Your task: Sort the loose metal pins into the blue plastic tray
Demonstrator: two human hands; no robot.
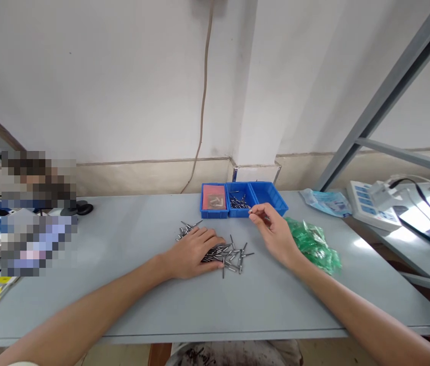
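My left hand [195, 252] lies over a loose pile of thin metal pins [234, 254], its fingers stretched across them and the thumb apart. Part of the pile is hidden beneath the palm. My right hand [272, 229] is raised at the front edge of a blue three-compartment bin [268, 193], thumb and forefinger pinched together. A small metal end shows at those fingertips, seemingly of a pin. In the bin's middle compartment lie several more metal pins [239, 202]. The left compartment holds a red card [214, 193] with a small clear bag on it; the right one shows bare blue plastic.
A crumpled green plastic bag [314, 244] lies beside my right forearm. Behind it are a blue-and-white packet [326, 202] and a white power strip [373, 206]. Cables and a blurred-out area occupy the left side. A wall [142, 101] bounds the grey table [123, 223].
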